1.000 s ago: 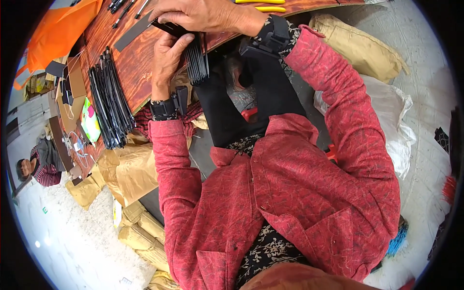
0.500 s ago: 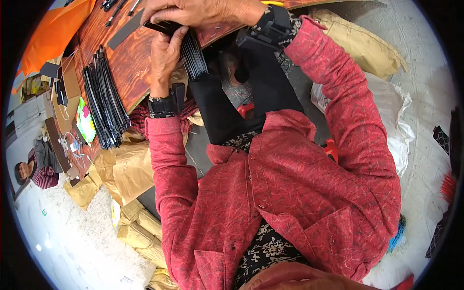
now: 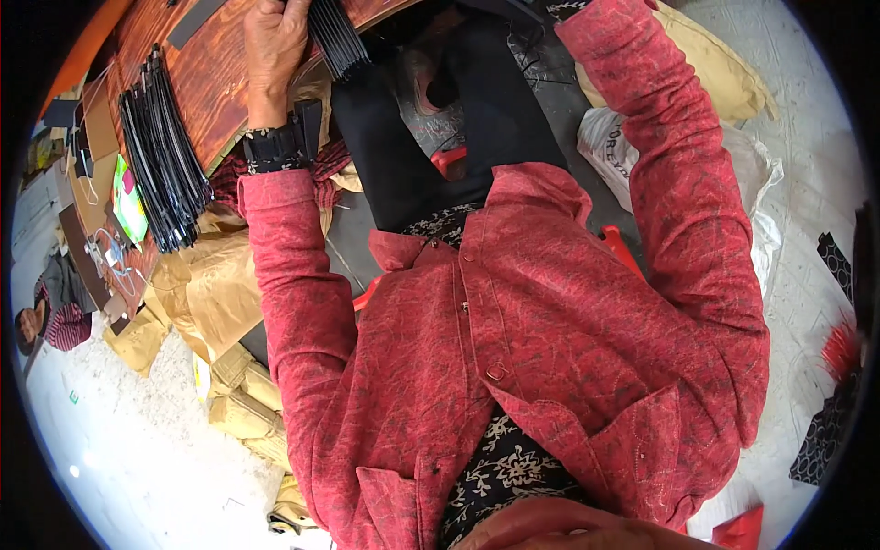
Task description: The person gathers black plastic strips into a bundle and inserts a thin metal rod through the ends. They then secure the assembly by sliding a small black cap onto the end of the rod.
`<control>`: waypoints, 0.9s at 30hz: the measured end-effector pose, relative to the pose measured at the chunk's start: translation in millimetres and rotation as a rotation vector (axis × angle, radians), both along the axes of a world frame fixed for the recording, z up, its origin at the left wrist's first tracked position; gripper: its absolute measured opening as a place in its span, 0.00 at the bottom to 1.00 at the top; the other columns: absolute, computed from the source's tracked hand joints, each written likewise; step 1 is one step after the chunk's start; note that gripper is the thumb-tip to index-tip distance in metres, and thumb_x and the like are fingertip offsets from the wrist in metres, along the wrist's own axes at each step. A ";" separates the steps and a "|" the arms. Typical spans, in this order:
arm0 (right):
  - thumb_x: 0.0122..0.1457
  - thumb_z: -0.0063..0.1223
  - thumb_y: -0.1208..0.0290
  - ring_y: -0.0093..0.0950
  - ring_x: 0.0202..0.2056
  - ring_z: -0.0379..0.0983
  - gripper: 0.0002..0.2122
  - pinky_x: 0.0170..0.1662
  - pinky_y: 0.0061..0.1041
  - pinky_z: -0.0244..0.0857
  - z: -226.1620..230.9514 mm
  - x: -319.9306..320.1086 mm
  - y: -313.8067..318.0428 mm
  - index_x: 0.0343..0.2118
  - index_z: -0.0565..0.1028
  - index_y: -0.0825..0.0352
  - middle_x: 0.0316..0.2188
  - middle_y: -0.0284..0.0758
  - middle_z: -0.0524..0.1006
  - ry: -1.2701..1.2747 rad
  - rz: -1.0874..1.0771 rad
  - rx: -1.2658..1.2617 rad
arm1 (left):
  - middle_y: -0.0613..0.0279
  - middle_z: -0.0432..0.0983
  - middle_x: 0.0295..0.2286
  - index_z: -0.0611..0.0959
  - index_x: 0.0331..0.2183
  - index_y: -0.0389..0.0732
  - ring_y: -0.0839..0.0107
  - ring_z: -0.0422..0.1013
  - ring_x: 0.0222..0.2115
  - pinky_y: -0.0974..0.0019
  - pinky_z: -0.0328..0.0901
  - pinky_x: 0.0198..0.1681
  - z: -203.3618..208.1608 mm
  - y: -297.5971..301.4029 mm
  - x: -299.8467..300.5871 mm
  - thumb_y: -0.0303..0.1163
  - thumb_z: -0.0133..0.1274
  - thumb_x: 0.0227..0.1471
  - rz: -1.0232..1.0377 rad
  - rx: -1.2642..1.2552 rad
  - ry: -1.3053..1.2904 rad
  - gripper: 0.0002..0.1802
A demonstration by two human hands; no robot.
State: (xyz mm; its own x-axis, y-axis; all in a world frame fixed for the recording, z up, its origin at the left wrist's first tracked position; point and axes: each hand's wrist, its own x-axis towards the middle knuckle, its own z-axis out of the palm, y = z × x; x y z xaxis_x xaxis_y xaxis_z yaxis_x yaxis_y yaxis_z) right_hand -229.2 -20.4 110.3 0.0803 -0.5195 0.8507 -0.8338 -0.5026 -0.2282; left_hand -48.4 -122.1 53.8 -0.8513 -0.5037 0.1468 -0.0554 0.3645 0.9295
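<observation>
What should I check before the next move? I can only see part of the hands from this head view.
1. Left hand touching the bundle of black strips: ok.
2. Right hand in view: not ok, out of frame.
3. Both hands gripping the bundle: cannot tell.
4. Second pile of black strips resting on the wooden table: ok.
5. Left wrist strap in place: ok.

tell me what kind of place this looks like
Probably a small craft workshop, perhaps for strap or leather goods: a wooden worktable bearing a row of black strips, brown paper sacks heaped beside it, and black offcuts on the floor.
</observation>
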 end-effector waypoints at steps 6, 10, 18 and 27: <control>0.60 0.55 0.67 0.41 0.32 0.76 0.11 0.36 0.35 0.71 -7.4 8.7 -4.2 0.38 0.81 0.69 0.29 0.40 0.77 0.230 -0.144 -0.081 | 0.71 0.75 0.25 0.83 0.39 0.35 0.80 0.68 0.26 0.71 0.63 0.28 -21.4 -23.2 5.8 0.29 0.53 0.63 0.018 -0.187 0.014 0.08; 0.61 0.56 0.66 0.40 0.31 0.75 0.11 0.36 0.35 0.72 -8.7 0.2 -7.9 0.37 0.80 0.70 0.28 0.42 0.76 0.263 -0.199 -0.254 | 0.69 0.79 0.28 0.84 0.38 0.35 0.79 0.72 0.28 0.72 0.66 0.29 -28.0 -36.5 -9.3 0.29 0.53 0.64 -0.054 -0.127 0.052 0.08; 0.60 0.57 0.71 0.36 0.33 0.79 0.06 0.36 0.31 0.71 -55.0 48.9 105.0 0.33 0.82 0.67 0.30 0.38 0.81 -0.297 -0.006 0.524 | 0.65 0.83 0.36 0.85 0.42 0.36 0.80 0.74 0.36 0.70 0.69 0.41 -22.5 -47.6 -16.4 0.32 0.55 0.63 -0.097 -0.173 0.201 0.11; 0.60 0.59 0.74 0.24 0.34 0.78 0.05 0.36 0.24 0.70 -18.1 39.1 86.5 0.37 0.80 0.69 0.30 0.35 0.80 -0.439 -0.182 0.373 | 0.63 0.83 0.33 0.84 0.42 0.35 0.75 0.76 0.33 0.69 0.70 0.39 -5.9 -14.7 -0.9 0.27 0.52 0.62 -0.126 0.082 0.152 0.10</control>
